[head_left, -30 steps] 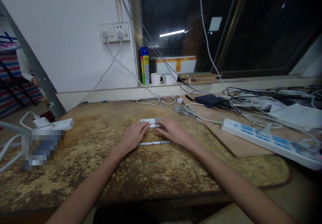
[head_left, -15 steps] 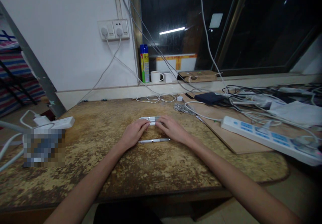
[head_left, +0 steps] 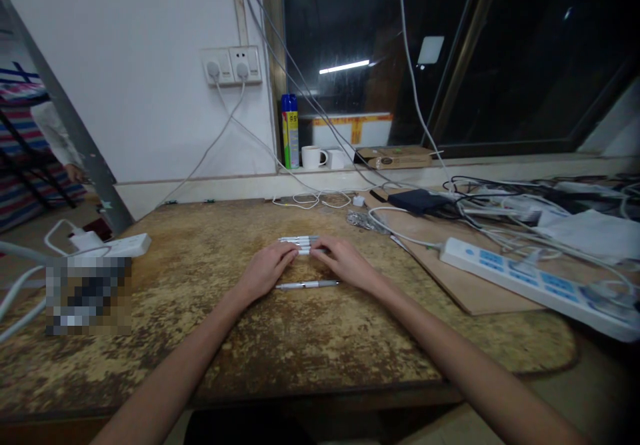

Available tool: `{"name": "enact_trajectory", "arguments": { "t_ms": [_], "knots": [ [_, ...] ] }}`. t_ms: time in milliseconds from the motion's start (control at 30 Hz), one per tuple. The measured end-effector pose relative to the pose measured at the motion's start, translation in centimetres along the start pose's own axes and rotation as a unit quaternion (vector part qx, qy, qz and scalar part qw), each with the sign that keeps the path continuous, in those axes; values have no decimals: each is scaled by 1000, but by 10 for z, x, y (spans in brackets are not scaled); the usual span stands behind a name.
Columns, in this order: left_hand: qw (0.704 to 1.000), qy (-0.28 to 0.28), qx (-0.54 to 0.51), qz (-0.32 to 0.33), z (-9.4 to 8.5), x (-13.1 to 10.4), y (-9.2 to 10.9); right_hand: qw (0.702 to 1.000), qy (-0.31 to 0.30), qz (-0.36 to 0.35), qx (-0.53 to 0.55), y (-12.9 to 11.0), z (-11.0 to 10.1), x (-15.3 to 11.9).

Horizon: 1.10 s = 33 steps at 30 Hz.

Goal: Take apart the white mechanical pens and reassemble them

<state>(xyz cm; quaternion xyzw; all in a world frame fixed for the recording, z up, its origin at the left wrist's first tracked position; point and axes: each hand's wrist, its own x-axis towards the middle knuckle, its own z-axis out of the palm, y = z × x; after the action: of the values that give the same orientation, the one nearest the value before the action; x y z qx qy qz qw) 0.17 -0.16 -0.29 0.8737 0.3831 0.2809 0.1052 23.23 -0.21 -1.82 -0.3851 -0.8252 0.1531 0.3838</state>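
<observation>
Several white and grey pens (head_left: 299, 240) lie side by side, left to right, on the worn wooden table (head_left: 320, 338). My left hand (head_left: 270, 265) has its fingers closed on the left end of the nearest pen of this row (head_left: 303, 252). At that pen's right end, my right hand (head_left: 345, 262) pinches it with thumb and fingers. Parts of the row are hidden under both hands. A separate pen (head_left: 307, 284) lies nearer to me, parallel to the row, with neither hand holding it.
A power strip (head_left: 500, 272) and a brown board (head_left: 450, 272) are at the right, with tangled cables behind. Another white power strip (head_left: 133, 245) sits at the left. A mug (head_left: 311, 157) and spray can (head_left: 290, 132) stand on the sill. A person's arm (head_left: 57, 132) shows at far left.
The view has shifted slightly, so the scene sits a little lower. Both hands keep nearly the same place at the pens. A person's arm has come into view at the far left.
</observation>
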Motion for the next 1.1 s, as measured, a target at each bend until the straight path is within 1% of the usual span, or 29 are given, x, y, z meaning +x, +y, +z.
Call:
{"name": "enact_trajectory", "arguments": {
  "t_ms": [133, 267, 333, 433, 500, 667, 867, 1000, 1100],
  "knots": [
    [1000, -2, -1, 1, 0, 0, -1, 1000, 14, -5, 27, -1, 0, 1],
    [1000, -1, -3, 6, 0, 0, -1, 998, -4, 33, 52, 0, 0, 1],
    [1000, -1, -2, 6, -1, 0, -1, 997, -8, 35, 70, 1, 0, 2],
    [1000, -4, 0, 5, -1, 0, -1, 995, 13, 17, 99, 0, -1, 2],
    [1000, -5, -1, 5, -1, 0, -1, 993, 22, 21, 114, -3, -1, 3],
    [1000, -9, -4, 5, -1, 0, 0, 990, -8, 51, 128, -7, -2, 3],
    [1000, -13, -8, -18, -2, 1, -1, 992, 28, 22, 122, -3, -5, 6],
    [998, -18, -26, -59, -4, 2, 0, 994, 56, -1, 94, -2, -12, 6],
    [995, -28, -50, -76, -7, 2, -1, 992, 81, 4, 101, 3, -16, 7]
  ]
}}
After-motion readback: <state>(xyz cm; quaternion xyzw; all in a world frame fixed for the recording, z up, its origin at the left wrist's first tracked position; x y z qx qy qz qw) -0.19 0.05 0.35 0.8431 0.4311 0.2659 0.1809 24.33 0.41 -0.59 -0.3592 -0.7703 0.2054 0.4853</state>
